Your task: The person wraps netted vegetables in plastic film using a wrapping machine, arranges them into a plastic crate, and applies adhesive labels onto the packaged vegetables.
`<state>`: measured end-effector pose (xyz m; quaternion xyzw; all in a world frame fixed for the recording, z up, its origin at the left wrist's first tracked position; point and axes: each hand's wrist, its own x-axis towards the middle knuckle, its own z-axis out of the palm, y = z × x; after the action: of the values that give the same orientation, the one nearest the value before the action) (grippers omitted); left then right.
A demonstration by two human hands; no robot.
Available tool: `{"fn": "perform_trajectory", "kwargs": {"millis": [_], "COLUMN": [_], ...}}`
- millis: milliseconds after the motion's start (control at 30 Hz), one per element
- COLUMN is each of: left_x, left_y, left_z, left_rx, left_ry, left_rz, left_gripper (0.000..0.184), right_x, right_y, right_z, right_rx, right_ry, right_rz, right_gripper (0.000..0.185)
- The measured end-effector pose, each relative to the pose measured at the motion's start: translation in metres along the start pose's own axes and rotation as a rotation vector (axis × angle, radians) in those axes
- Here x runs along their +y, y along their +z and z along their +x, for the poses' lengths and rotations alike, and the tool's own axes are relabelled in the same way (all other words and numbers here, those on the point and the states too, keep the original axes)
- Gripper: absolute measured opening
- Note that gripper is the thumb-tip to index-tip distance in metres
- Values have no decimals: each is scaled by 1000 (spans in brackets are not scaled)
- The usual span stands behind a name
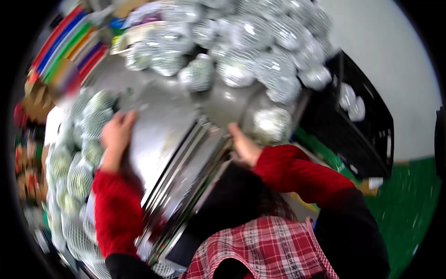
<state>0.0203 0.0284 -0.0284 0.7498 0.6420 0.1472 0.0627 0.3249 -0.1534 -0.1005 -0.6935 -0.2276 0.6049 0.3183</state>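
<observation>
Netted bundles (253, 35) heaped on steel table (155, 104), black crate (346, 137) beside

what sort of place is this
Probably a produce packing area: rounded, pale green items in white mesh netting lie around a shiny grey metal worktable, and a black plastic crate stands beside it.

Red-white plaid apron (251, 237), dark-marked stripes (284, 237), checked trim (320, 249); textured red lower sleeves (118, 211) beyond apron, black upper sleeves (355, 232) flanking it.
</observation>
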Motion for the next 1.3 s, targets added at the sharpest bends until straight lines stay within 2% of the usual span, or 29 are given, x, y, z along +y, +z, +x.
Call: {"fn": "perform_trajectory", "kwargs": {"millis": [33,100,167,200,233,267,333,367,400,433,467,500,567,600,633,700,733,767,800,833,867,933,967,1000,1100,1167,1233,1267,1300], "left_x": [-16,-57,-103,-130,-149,-135,-128,-147,-130,-125,-133,-134,-136,-138,-144,-130,-132,-135,-130,-140,-131,-128,-145,-145,-142,-154,-155,-167,-131], "left_y": [-8,-23,-23,-19,-20,-25,-43,-31,-46,-46,-37,-46,-43,-43,-43,-40,-43,-41,-44,-31,-38,-45,-31,-35,-41,-35,-31,-21,-30], "left_z": [-7,-28,-44,-43,-48,-56,-61,-62,-63,-70,-75,-79,-85,-91,-96,-83,-82,-78,-74,-65,-74,-72,-68,-66,-64,-60,-55,-48,-55], "left_rx": [60,79,15,10,7,45,-119,-88,-64,-36,86,61,147,171,183,152,113,103,36,-13,97,21,116,102,130,91,68,129,250], "left_ry": [14,20,-95,-77,-107,-155,-286,23,-176,-220,-169,-205,-179,-180,-185,-175,-196,-213,-257,-202,-154,-279,-255,-254,-230,-205,-266,-96,75], "left_rz": [51,38,55,27,19,-40,-257,-18,-68,-105,-51,-74,-48,-51,-52,-56,-29,-33,-29,-59,-145,-203,-147,-89,68,106,231,398,493], "left_gripper": [48,48,48,46,45,42,39,46,57,63,57,59,62,62,62,63,64,64,63,59,54,52,54,56,59,58,59,56,45], "right_x": [18,-14,22,19,35,39,40,39,65,57,70,85,104,106,108,99,91,195,107,119,132,117,115,104,100,106,112,110,101], "right_y": [12,28,77,105,120,123,109,103,101,88,97,101,92,97,102,102,110,76,108,111,103,114,117,111,54,-6,-51,-77,-93], "right_z": [-4,-46,-51,-60,-54,-50,-40,-41,-12,-33,-32,-25,-10,-12,-11,-15,-29,82,-15,-2,15,5,-5,-33,-71,-84,-103,-100,-92], "right_rx": [-10,-320,-262,-279,-173,-223,-436,-483,-393,-476,-596,-592,-514,-392,-398,-428,-428,-498,-413,-396,-361,-321,-223,-224,-336,-423,-58,96,286], "right_ry": [-48,110,-154,-80,-307,-292,47,212,-56,-36,-41,-179,-470,-512,-522,-481,-210,-344,-292,-493,-667,-725,-573,-560,-738,-466,-546,-557,-593], "right_rz": [-91,-242,-315,-358,-356,-301,45,194,-40,23,-94,-94,5,-77,-83,60,206,179,62,-86,-267,-418,-418,-240,-121,-303,-117,-136,-76], "right_gripper": [89,86,82,78,62,56,48,47,57,61,61,61,63,63,63,61,60,55,48,44,41,55,54,50,41,33,28,28,28]}}
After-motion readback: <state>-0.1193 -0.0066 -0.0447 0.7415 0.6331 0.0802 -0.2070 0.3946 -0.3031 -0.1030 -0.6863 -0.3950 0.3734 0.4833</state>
